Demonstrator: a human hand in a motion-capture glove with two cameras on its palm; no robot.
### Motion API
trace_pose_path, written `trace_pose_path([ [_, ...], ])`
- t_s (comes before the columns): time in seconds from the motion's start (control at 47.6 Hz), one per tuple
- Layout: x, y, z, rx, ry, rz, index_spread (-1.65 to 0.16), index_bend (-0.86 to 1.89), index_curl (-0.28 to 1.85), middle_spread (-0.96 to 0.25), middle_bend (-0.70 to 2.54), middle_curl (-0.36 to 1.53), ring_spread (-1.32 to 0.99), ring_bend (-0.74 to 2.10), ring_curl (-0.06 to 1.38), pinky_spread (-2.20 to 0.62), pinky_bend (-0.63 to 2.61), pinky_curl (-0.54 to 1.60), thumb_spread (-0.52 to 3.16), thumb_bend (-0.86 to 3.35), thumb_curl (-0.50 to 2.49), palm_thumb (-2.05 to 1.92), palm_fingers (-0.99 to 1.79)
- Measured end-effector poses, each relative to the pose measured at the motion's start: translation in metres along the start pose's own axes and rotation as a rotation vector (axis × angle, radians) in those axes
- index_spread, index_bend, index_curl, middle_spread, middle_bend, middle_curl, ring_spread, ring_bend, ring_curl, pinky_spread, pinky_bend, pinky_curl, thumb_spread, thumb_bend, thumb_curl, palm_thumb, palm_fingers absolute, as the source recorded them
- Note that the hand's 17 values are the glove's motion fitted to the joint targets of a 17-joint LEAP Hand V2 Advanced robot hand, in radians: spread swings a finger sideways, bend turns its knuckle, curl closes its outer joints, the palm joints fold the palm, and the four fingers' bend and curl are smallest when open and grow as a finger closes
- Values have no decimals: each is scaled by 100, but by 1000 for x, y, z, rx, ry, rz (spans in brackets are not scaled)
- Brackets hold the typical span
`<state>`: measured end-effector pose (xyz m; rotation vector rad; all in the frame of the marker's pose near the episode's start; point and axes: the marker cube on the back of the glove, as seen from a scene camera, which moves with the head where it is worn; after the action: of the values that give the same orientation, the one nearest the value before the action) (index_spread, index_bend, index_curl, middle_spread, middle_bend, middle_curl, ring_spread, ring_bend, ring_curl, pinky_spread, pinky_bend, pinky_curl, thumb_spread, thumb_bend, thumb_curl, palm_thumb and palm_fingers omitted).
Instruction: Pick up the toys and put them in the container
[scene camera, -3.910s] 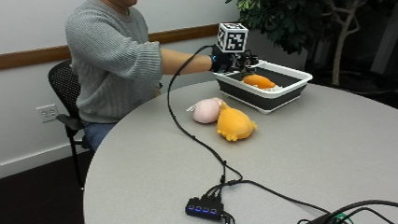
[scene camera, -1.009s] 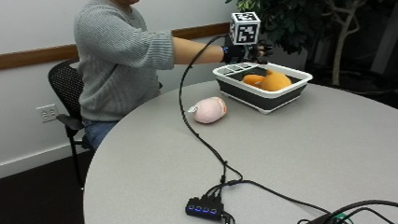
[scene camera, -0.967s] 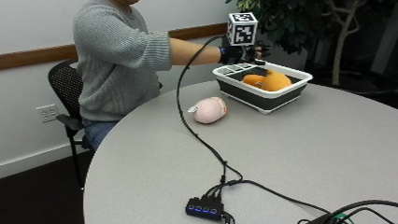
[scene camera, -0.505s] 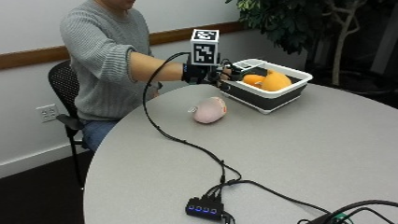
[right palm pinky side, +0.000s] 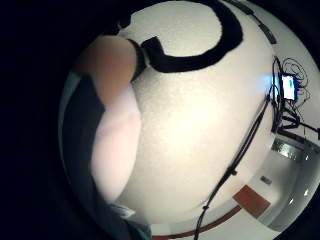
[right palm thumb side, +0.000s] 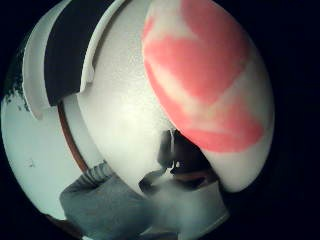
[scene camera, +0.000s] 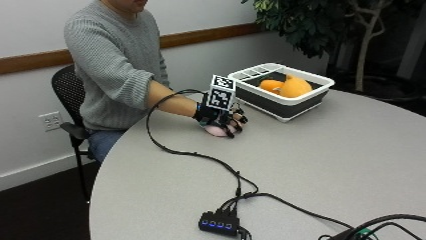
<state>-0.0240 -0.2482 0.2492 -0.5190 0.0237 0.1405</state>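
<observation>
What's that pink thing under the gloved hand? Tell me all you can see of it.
It is a soft, rounded pink plush toy with paler, whitish patches, fuzzy like fabric. It lies on the grey round table, beside and outside the white-rimmed dark container. The black-gloved right hand covers most of it from above, fingers curved over it. In the thumb side palm view it fills much of the picture; nothing else touches it.

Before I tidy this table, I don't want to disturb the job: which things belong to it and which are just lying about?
Part of the job:
pink plush toy, under the gloved right hand
orange plush toys, already in the container
container

Just lying about:
USB hub
cables
potted plant
</observation>
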Motion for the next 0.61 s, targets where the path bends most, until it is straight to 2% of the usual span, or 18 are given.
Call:
trace_pose_path([
  [0.126,-2,-3,-3,110,20,-5,-38,12,21,-14,24,23,-20,67,41,1,99,40,139,4,38,16,8],
  [0.168,-4,-5,-9,185,14,-1,-38,17,21,-15,31,26,-25,74,42,-6,97,38,141,5,39,20,28],
  [0.231,-5,-12,-28,293,1,5,-39,17,20,-19,41,28,-33,87,42,-22,107,36,136,16,48,42,76],
  [0.252,-5,-14,-37,319,0,7,-39,18,20,-19,42,29,-35,88,41,-24,106,35,133,16,50,44,78],
  [0.273,-5,-16,-48,341,-2,10,-39,27,24,-19,48,32,-35,94,44,-26,104,36,128,17,52,49,97],
  [0.315,-2,-19,-75,386,-14,21,-40,32,26,-20,54,34,-37,98,46,-29,102,36,121,18,56,52,110],
  [0.441,11,-19,-161,495,-51,20,-40,51,38,-20,69,43,-40,106,55,-36,97,41,102,16,64,56,112],
  [0.61,13,-28,-204,505,-26,11,-40,59,47,-19,78,51,-42,109,60,-40,97,43,82,14,74,58,107],
])
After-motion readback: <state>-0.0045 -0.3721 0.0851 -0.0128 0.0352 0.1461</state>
